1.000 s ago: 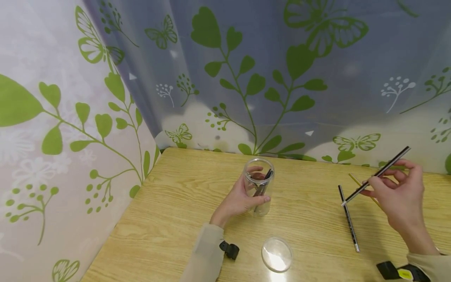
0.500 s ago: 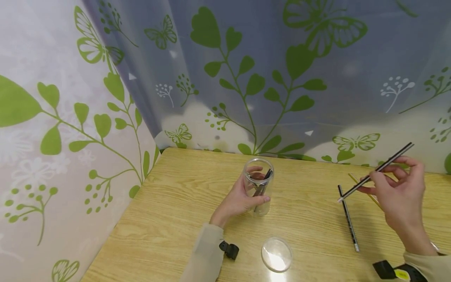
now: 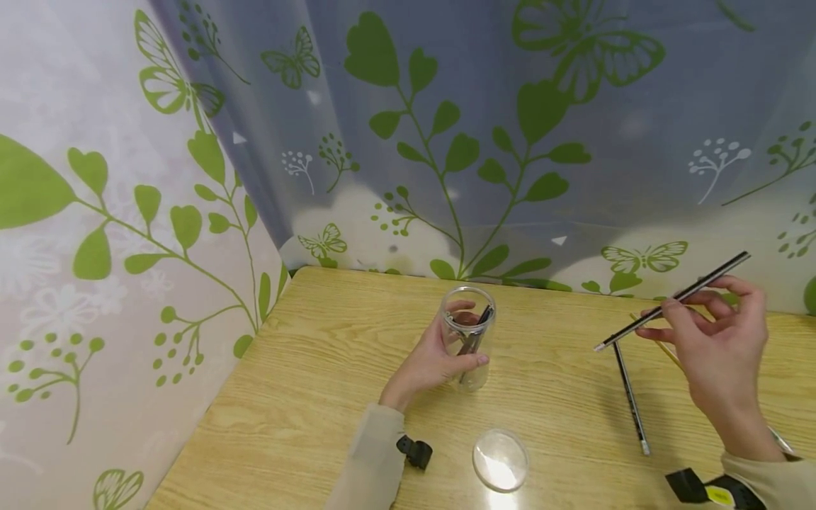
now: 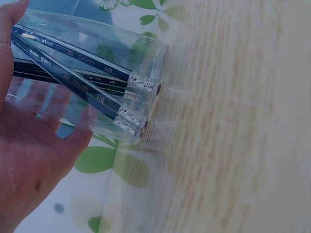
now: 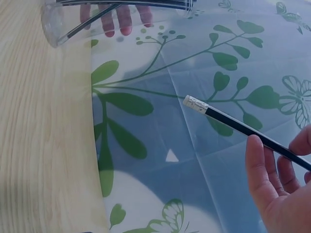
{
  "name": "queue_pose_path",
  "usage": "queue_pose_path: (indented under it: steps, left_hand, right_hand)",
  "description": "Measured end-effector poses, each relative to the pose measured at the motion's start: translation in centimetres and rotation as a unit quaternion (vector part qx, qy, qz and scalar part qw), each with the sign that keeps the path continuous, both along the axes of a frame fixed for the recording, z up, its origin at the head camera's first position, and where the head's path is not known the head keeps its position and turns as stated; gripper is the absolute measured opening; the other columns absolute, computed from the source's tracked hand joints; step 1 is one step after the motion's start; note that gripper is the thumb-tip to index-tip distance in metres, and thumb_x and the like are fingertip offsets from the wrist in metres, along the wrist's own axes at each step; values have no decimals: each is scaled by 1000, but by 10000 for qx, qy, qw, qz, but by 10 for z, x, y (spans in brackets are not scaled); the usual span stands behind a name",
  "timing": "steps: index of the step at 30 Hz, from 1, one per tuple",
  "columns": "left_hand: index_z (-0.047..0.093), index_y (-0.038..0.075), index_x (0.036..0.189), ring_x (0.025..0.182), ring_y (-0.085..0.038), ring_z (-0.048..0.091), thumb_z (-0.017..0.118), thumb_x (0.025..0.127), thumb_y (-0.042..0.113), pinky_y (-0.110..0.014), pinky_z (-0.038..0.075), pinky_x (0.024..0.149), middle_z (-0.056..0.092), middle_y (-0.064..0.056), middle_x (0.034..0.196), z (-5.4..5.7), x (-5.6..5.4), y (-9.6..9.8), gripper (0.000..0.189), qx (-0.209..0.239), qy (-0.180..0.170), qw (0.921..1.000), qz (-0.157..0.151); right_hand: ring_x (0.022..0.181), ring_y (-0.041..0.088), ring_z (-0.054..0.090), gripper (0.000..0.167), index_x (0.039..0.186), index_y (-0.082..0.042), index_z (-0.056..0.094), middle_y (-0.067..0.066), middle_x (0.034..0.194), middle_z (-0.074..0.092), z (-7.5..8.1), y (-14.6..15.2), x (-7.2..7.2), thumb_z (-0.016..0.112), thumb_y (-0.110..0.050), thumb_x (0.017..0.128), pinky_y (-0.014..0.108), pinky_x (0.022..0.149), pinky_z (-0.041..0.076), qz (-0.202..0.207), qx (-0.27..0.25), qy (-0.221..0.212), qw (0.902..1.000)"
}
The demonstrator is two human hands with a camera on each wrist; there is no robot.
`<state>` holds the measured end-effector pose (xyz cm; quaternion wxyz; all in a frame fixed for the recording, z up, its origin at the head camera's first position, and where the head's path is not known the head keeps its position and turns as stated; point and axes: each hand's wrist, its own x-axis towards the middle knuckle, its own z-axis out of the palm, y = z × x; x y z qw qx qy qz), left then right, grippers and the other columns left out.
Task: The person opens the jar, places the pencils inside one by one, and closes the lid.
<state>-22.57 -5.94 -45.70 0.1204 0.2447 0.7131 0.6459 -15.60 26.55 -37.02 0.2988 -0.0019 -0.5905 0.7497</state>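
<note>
My left hand (image 3: 433,360) grips a clear jar (image 3: 473,383) that stands on the table. Several dark HB pencils (image 4: 85,82) lean inside it, their silver ferrules and eraser ends at the bottom in the left wrist view. To the right, my right hand (image 3: 728,358) pinches a black-and-silver striped pencil (image 3: 637,324) in the air, tilted, its eraser end pointing down-left toward the jar. The right wrist view shows that pencil's silver ferrule (image 5: 196,103) well apart from the jar. Beneath the held pencil, another dark pencil (image 3: 631,400) lies on the table.
A yellow pencil (image 3: 671,353) lies partly hidden behind my right hand. The round clear lid (image 3: 501,460) rests on the table in front of the jar. Some slim pale object (image 3: 780,440) shows beside my right wrist. A patterned curtain (image 3: 408,212) borders the table's back edge.
My right hand has shifted slightly left and tilted the pencil flatter, so its eraser end has moved left and up. The left hand and jar have stayed put.
</note>
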Motion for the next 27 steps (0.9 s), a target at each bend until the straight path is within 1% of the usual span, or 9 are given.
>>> queue_pose_path:
  steps: [4, 9, 16, 18, 22, 25, 27]
  left_hand:
    - [40, 35, 148, 141, -29, 50, 79, 87, 4, -57, 35, 117, 55, -3, 145, 0, 0, 0, 79, 20, -11, 10000, -2]
    - [40, 35, 148, 140, -28, 50, 79, 86, 4, -56, 35, 117, 55, -3, 145, 2, 1, 0, 79, 39, -7, 10000, 4]
    - [41, 35, 148, 139, -27, 52, 80, 86, 4, -55, 35, 118, 55, -4, 144, 1, 0, -1, 79, 28, 22, 10000, 17]
    - [41, 35, 148, 139, -28, 52, 80, 86, 5, -55, 34, 119, 56, -4, 144, 0, 0, -1, 79, 4, 40, 10000, 25]
    - [41, 36, 148, 139, -29, 52, 80, 87, 5, -55, 34, 119, 55, -4, 144, 0, 0, -1, 78, 0, 30, 10000, 19]
    - [41, 35, 148, 139, -29, 52, 80, 87, 5, -55, 34, 119, 55, -4, 145, 1, 0, -1, 78, 9, 19, 10000, 3]
    - [41, 35, 148, 139, -29, 52, 79, 87, 5, -55, 34, 119, 55, -4, 145, 1, 0, -1, 78, 9, 13, 10000, -6]
  right_hand:
    - [69, 16, 75, 54, 132, -8, 43, 10, 91, 58, 4, -4, 1, 56, 23, 89, 29, 53, 60, 103, -84, 205, 9997]
    - [69, 17, 75, 61, 136, -8, 40, 10, 88, 62, 9, -9, 1, 58, 24, 88, 31, 53, 60, 172, -194, 326, 9991]
    - [63, 17, 72, 67, 143, -10, 37, 10, 87, 65, 17, -14, -1, 57, 22, 88, 30, 54, 60, 180, -68, 465, 9987]
    - [63, 17, 72, 69, 145, -11, 36, 10, 87, 65, 19, -16, -2, 57, 23, 88, 31, 54, 60, 211, -67, 555, 9982]
    - [67, 17, 74, 76, 149, -14, 35, 10, 87, 63, 24, -19, -4, 58, 23, 87, 31, 55, 60, 280, -66, 709, 9971]
    - [70, 17, 75, 82, 153, -18, 32, 11, 87, 61, 26, -21, -5, 58, 23, 87, 32, 55, 60, 325, -118, 806, 9961]
    - [69, 18, 74, 86, 156, -21, 29, 11, 86, 60, 28, -22, -5, 58, 23, 87, 32, 55, 60, 364, -135, 871, 9954]
